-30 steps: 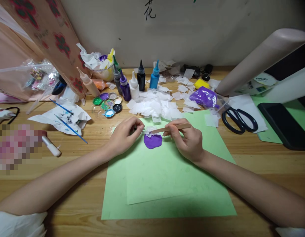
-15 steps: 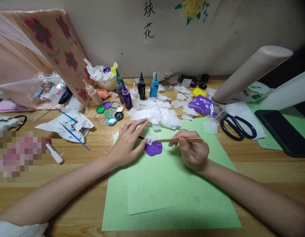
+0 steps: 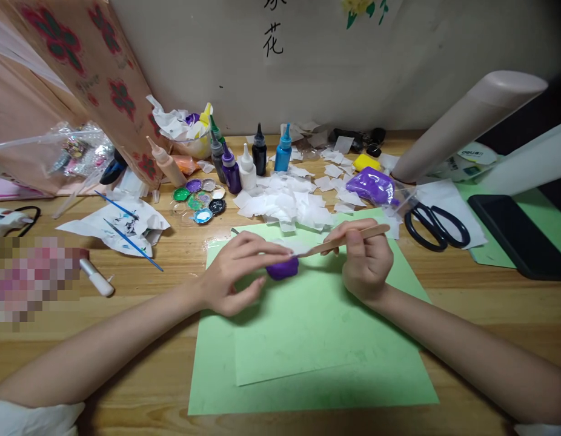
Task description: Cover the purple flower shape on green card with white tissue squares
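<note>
My right hand (image 3: 368,259) grips a flat wooden craft stick (image 3: 369,232), its fingers closed round it. The stick points left and slopes down, with its tip by a white piece of tissue paper (image 3: 299,246). My left hand (image 3: 237,266) has its fingers stretched out and its thumb apart. Its fingertips are at the stick's tip and the tissue; whether they press on it I cannot tell. Just below those fingertips a flattened purple clay piece (image 3: 283,270) lies on the green paper (image 3: 308,339), partly covered by my fingers.
Behind my hands lies a pile of white tissue squares (image 3: 285,203). Paint bottles (image 3: 259,151) and a paint palette (image 3: 199,200) stand beyond, left of it. To the right are a purple clay bag (image 3: 372,184), black-handled scissors (image 3: 437,227) and a phone (image 3: 517,233). Paintbrushes (image 3: 132,243) lie at left.
My left hand's fingers have moved right, over the tissue, and its thumb has dropped away from the clay. The craft stick has tilted, its held end rising. The view has tipped down slightly.
</note>
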The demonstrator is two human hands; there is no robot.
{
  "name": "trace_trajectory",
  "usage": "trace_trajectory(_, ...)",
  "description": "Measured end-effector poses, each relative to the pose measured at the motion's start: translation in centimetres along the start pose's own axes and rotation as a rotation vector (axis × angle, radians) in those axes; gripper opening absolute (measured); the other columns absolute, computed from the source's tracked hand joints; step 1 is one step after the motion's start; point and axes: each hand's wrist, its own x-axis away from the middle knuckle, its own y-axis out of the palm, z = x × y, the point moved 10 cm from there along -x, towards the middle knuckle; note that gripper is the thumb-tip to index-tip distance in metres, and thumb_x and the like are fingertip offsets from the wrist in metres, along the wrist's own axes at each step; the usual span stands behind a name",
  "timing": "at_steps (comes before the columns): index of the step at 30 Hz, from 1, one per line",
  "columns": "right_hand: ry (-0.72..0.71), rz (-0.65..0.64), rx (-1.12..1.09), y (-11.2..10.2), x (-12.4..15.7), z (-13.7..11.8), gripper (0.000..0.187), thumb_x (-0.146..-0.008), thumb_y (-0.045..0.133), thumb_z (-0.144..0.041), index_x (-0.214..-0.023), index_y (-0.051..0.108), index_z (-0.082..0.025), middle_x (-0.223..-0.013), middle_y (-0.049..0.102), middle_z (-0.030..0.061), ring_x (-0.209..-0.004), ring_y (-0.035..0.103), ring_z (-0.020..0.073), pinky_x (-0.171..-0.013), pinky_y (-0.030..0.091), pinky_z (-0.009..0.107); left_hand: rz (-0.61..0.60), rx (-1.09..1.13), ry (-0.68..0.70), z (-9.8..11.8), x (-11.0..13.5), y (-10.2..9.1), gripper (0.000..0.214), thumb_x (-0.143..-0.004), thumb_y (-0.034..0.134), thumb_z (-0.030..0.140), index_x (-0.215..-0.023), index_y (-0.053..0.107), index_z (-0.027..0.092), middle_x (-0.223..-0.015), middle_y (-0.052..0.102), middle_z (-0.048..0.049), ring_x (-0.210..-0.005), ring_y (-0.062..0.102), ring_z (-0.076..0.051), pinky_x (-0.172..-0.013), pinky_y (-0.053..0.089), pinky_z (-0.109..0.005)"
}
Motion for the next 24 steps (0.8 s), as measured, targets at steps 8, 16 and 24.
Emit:
trace_trajectory(8, -0.009, 0.234, -0.161, -2.4, -0.6, -0.7, 0.022, -0.093, 0.050, -0.036, -0.075, 0.053, -0.023, -0.064, 0.046, -0.0028, -0.043, 0.045, 0.0101, -0.038, 0.036, 0.026, -0.203, 0.292, -0.174, -1.1, -0.2, 2.0, 0.034, -0.086, 0.049, 0.019, -0.119, 0.060, 0.022, -0.117, 0.066, -0.0095, -0.105, 0.059, -0.023, -0.092, 0.044, -0.042)
trace_trajectory(16, 0.024, 0.077, -0.058, -1.1, -0.5, 0.1, 0.020, -0.096, 0.043, -0.033, -0.082, 0.052, -0.022, -0.067, 0.053, -0.0029, -0.047, 0.053, 0.0092, -0.042, 0.045, 0.023, -0.288, 0.438, -0.229, -1.0, 0.3, 3.2, 0.035, -0.088, 0.050, 0.022, -0.121, 0.061, 0.024, -0.118, 0.066, -0.0074, -0.107, 0.058, -0.023, -0.096, 0.040, -0.041)
trace_trajectory(24, 0.123, -0.089, 0.076, 0.6, -0.1, 1.7, 0.014, -0.096, 0.045, -0.029, -0.085, 0.050, -0.021, -0.074, 0.056, -0.0034, -0.053, 0.059, 0.0066, -0.047, 0.047, 0.020, -0.403, 0.306, -0.335, -1.6, 0.5, 4.2, 0.042, -0.090, 0.051, 0.027, -0.132, 0.051, 0.024, -0.132, 0.055, -0.0092, -0.118, 0.048, -0.025, -0.101, 0.038, -0.043)
